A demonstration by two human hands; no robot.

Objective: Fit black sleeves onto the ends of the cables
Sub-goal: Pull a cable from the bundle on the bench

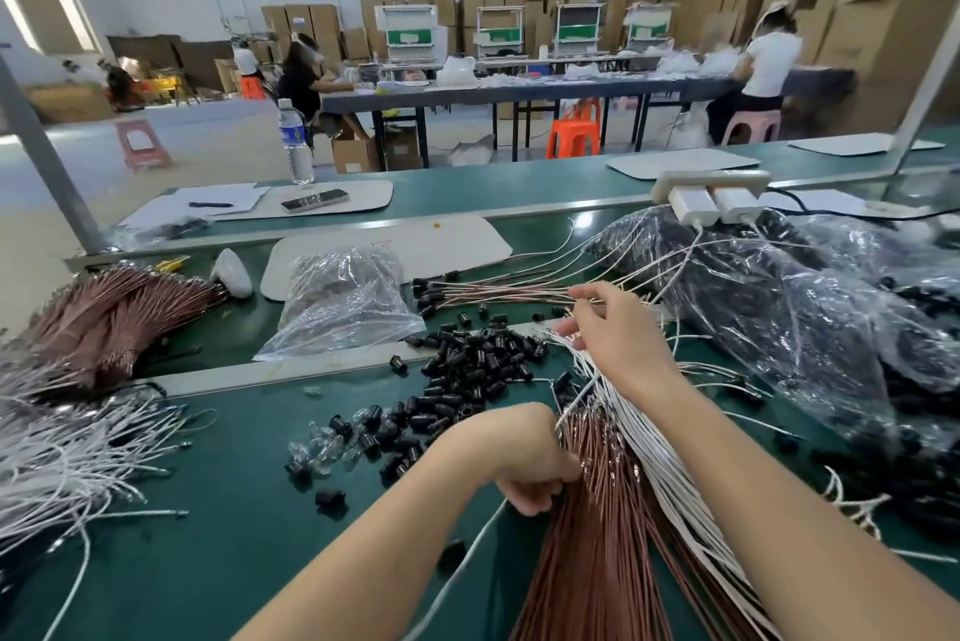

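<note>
Your left grip (524, 456) clenches the cable bundle (587, 552) beside the sleeve pile (478, 360), right grip (618, 334) pinching a cable (545, 297); slacken and ends may tangle.

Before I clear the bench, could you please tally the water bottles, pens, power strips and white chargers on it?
Water bottles: 1
Pens: 1
Power strips: 1
White chargers: 2
Total: 5
</note>
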